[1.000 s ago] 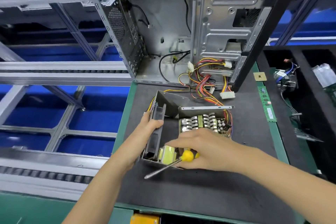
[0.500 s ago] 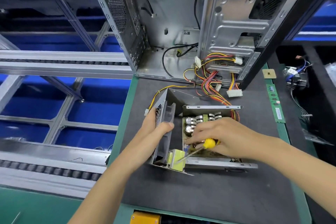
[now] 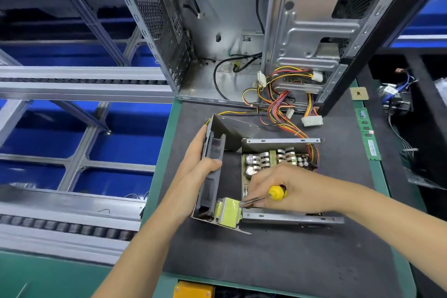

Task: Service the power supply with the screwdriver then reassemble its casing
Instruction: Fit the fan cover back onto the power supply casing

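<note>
The power supply point(image 3: 273, 176) lies open on the desk point(image 3: 266, 261) between both hands; left hand point(image 3: 193, 167) grips its cover point(image 3: 212, 164); right hand point(image 3: 285, 189) clasps the screwdriver point(image 3: 266, 197), tip inside; servicing looks underway, reassembly remains.

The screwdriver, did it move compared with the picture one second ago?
Yes. The screwdriver moved away from the person, from the power supply's near edge to over its board.

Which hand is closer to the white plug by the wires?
Right. The right hand holds the screwdriver over the open power supply, below the white plug. The left hand grips the fan cover farther left.
</note>
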The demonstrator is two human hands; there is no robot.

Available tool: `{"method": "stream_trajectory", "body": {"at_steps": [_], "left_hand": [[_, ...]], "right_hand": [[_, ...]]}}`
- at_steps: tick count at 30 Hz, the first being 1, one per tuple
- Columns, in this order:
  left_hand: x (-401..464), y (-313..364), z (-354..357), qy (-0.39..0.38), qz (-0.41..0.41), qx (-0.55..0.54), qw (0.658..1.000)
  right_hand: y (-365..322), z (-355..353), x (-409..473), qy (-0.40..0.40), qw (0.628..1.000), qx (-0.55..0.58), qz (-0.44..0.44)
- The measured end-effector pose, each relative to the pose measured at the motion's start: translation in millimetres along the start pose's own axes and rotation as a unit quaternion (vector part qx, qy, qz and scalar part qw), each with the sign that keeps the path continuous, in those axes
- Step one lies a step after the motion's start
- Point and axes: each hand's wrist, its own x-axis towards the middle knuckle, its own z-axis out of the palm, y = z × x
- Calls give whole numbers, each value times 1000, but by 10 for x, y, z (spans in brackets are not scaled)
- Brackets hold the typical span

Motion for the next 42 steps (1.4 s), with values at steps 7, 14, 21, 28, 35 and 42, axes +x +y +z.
{"method": "stream_trajectory", "body": {"at_steps": [7,14,21,28,35,42], "left_hand": [[60,-187,-84,-36,66,-14,997],[-15,-309,-206,-140,212,29,967],[273,-367,-412,-207,237,57,948],[499,-450,-489,-245,192,92,946],[520,-390,-431,-204,173,70,961],[557,-511,-233,-12,32,-56,998]], "right_hand": [[107,-194,-135,119,986,68,91],[279,-550,-611,254,950,72,165],[346,-621,-758,304,928,65,207],[-190,-157,-775,230,934,192,194],[-548,639,-654,179,956,44,227],[-474,840,-511,287,939,-54,184]]}}
